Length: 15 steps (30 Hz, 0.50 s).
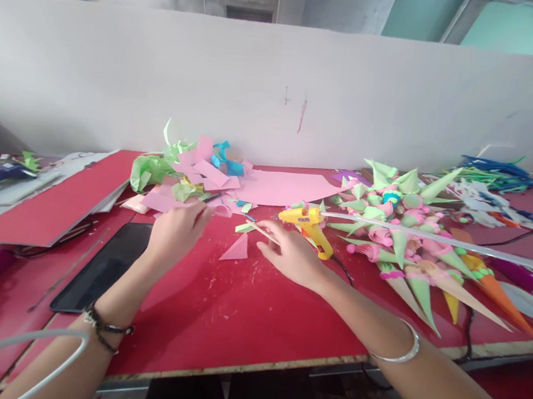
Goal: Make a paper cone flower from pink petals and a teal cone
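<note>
From my remote seat, the nearest thing I see on the red table (pixel 217 308) is a black phone (pixel 104 268), lying toward the front left corner beside the left forearm. Farther in from the front edge, a pink paper triangle (pixel 237 248) sits between the hands. I see the left hand (pixel 177 231) curled narrow; I cannot tell whether it holds anything. The right hand (pixel 285 249) pinches a thin stick (pixel 265 232). Just beside it rests a yellow glue gun (pixel 315 227), with paper cones (pixel 399 248) heaped toward the right edge. By the back edge I see a pink sheet (pixel 277 189), paper scraps (pixel 207 173) left of it.
</note>
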Motion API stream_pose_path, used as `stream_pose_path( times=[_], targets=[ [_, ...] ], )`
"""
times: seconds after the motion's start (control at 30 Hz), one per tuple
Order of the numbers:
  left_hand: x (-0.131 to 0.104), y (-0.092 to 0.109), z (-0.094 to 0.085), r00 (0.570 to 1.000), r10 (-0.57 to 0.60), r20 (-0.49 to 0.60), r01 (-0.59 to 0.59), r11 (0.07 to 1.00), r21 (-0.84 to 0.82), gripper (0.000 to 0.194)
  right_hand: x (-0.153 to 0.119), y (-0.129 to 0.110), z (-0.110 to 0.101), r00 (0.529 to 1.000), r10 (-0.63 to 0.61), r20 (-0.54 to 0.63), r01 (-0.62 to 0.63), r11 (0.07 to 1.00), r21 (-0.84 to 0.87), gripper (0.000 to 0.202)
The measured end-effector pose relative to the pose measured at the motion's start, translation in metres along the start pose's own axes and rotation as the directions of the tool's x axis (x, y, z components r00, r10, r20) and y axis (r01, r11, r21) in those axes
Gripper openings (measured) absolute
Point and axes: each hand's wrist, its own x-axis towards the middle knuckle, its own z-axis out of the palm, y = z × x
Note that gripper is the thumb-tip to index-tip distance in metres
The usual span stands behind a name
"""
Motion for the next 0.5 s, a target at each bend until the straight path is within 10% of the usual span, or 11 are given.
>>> stream_pose_path(
  times=[0.13, 0.3, 0.5],
  targets=[
    [0.005, -0.011, 0.012, 0.979, 0.005, 0.202, -0.039, 0.986, 0.161, 0.044, 0.001, 0.002, 0.003, 0.998, 0.062, -0.009, -0.061, 0.997, 0.041, 0.031],
    [0.001, -0.004, 0.015, 0.988, 0.125, 0.087, -0.137, 0.981, 0.137, 0.053, 0.001, 0.006, 0.004, 1.000, 0.028, -0.001, -0.028, 1.000, 0.014, 0.032],
    [-0.011, 0.013, 0.031, 0.920, 0.290, 0.265, -0.301, 0.954, 0.002, 0.041, 0.002, 0.003, 0.003, 0.997, -0.065, -0.034, 0.068, 0.993, 0.096, 0.030]
  ],
)
